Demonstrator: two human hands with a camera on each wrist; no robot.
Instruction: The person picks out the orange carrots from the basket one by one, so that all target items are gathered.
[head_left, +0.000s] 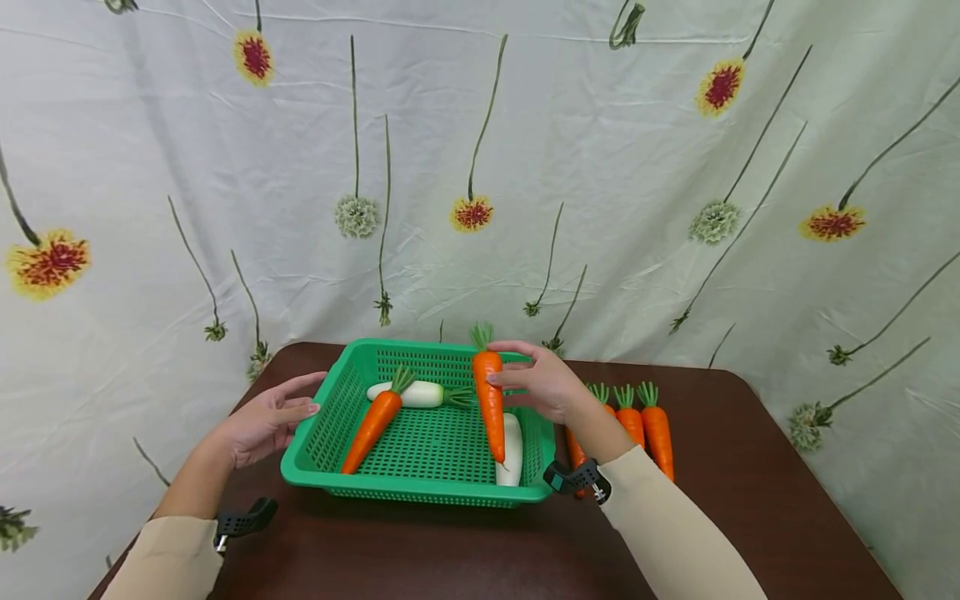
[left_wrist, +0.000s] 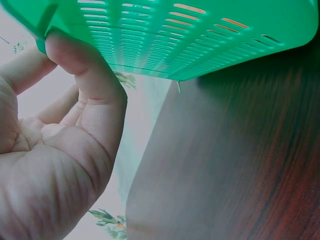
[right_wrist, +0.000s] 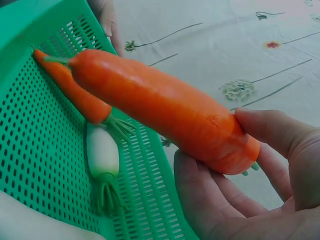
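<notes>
My right hand (head_left: 536, 383) pinches a carrot (head_left: 489, 392) near its leafy top, between thumb and fingers. The carrot hangs tip down over the right part of a green plastic basket (head_left: 300, 477); in the right wrist view its orange body (right_wrist: 165, 102) spans the frame. At the basket's left rim, my left hand (head_left: 262, 423) holds the edge, its thumb (left_wrist: 75, 55) bent against the rim. Inside the basket, another carrot (head_left: 372, 431) lies slanted at the left, partly over a white radish (head_left: 422, 395). A second white radish (head_left: 510, 458) lies at the right, partly hidden by the held carrot.
Several carrots (head_left: 657, 433) lie side by side right of the basket, partly hidden behind my right forearm. The basket stands on a dark brown wooden table (head_left: 750, 500). A white flowered cloth (head_left: 420, 275) hangs behind it.
</notes>
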